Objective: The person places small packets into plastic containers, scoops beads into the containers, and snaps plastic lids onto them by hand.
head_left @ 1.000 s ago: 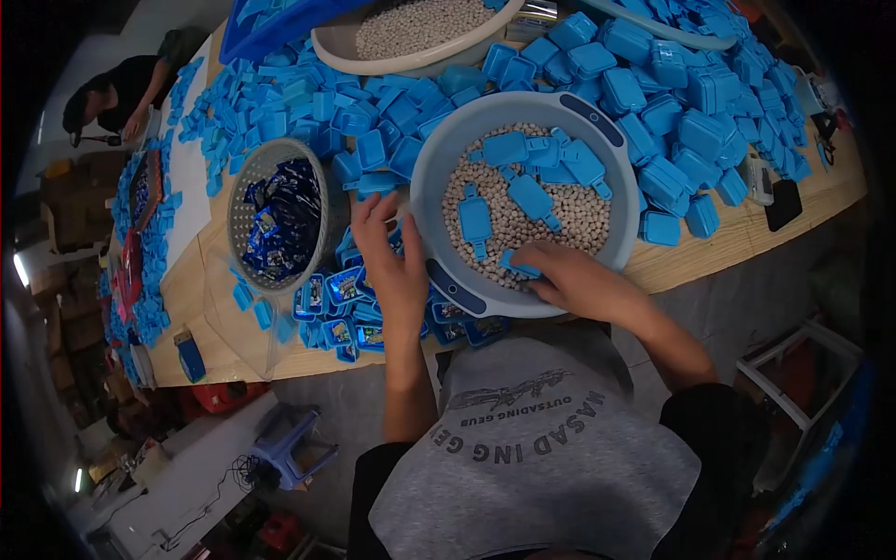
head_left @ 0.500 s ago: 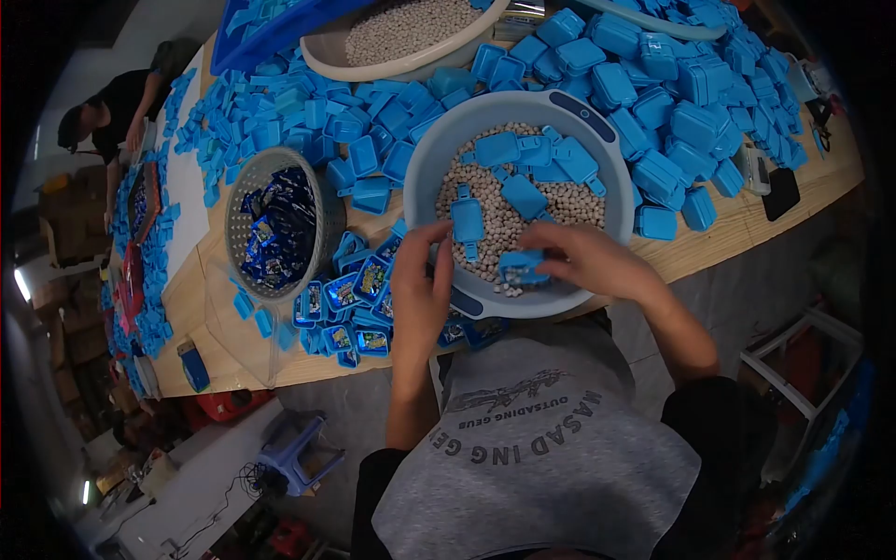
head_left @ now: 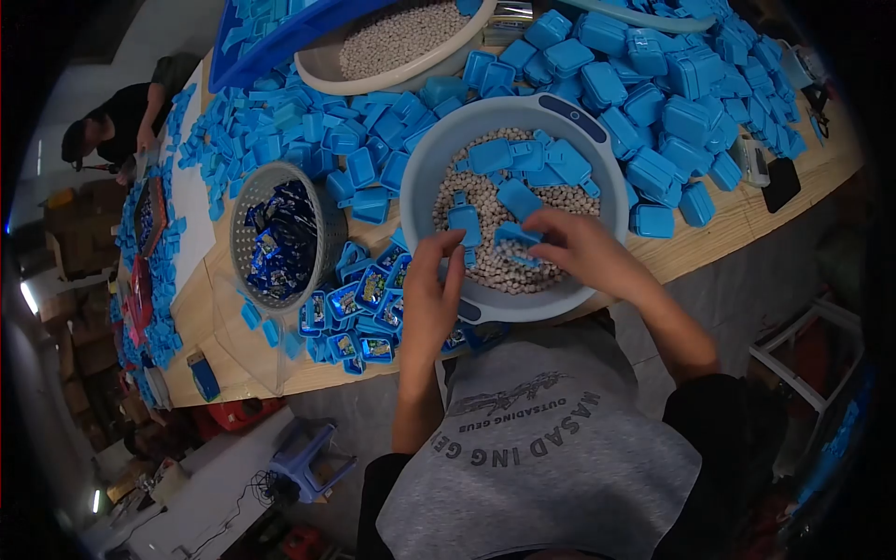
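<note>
A grey-blue basin holds small pale beads and several blue plastic pieces. My right hand is closed on a small blue box at the basin's near side, with beads in and around the box. Over the left rim, my left hand has its thumb and fingers apart and nothing between them. Its fingertips are beside a blue piece on the beads. Left of this hand lie small blue boxes with shiny packets in them.
A perforated basket of dark blue packets stands left of the basin. Heaps of blue boxes spread behind and to the right. Farther back are a cream bowl of beads and a blue crate. A person is at far left.
My left hand has moved from beside the basin to over its left rim. The small box in my right hand has shifted up from the near edge and now shows beads in it.
</note>
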Demonstrator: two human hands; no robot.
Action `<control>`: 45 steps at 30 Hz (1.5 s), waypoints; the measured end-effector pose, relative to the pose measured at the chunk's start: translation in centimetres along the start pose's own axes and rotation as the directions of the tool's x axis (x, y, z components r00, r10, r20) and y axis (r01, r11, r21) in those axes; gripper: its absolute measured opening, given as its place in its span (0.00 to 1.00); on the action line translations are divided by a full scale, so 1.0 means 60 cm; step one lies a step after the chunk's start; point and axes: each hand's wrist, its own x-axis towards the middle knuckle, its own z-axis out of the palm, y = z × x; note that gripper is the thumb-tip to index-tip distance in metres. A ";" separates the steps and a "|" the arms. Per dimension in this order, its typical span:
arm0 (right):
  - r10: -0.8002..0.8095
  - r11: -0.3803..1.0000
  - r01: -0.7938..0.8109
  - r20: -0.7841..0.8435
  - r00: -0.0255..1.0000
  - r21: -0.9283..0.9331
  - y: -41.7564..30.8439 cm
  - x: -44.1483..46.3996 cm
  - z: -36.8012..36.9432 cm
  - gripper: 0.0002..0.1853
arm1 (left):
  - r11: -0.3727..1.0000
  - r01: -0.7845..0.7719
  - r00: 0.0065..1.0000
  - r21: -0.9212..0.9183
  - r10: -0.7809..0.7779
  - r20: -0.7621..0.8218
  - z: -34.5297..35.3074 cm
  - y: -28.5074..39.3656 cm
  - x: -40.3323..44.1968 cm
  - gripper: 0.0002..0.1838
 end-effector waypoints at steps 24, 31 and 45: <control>-0.162 0.854 0.231 -0.182 0.970 0.467 0.011 -0.007 0.015 0.29 | 0.975 -0.151 0.794 0.163 0.021 0.608 0.090 -0.010 0.028 0.13; -0.095 0.887 0.167 -0.186 0.978 0.431 0.002 -0.005 0.008 0.29 | 0.999 -0.027 0.980 0.042 0.018 0.198 0.011 0.016 0.034 0.08; -0.084 0.931 0.114 -0.101 0.991 0.348 0.000 -0.004 0.010 0.30 | 0.976 -0.208 0.971 0.070 0.197 0.137 0.010 0.076 0.036 0.21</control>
